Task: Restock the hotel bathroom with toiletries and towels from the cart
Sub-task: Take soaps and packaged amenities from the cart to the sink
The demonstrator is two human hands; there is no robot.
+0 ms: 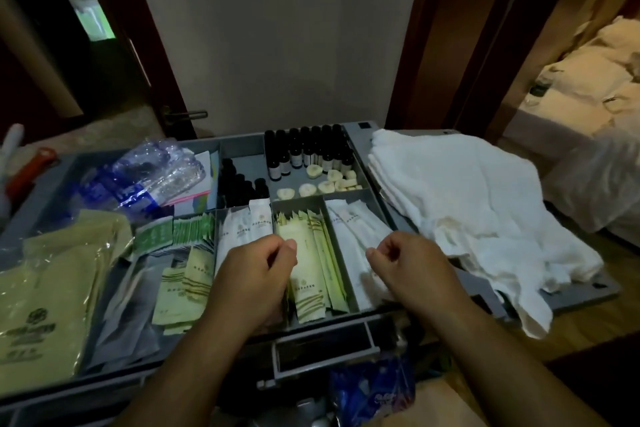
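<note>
I see my left grip [256, 274] curled narrow above the pale green packets [311, 260] at the front of the grey cart tray [242, 149]. My right grip [412, 267] is curled the same way over the white packets [353, 229] in the next compartment, and I cannot tell whether either pinches a packet. Folded white towels [450, 191] lie piled on the cart's right side, and small dark bottles [304, 152] stand at the back.
</note>
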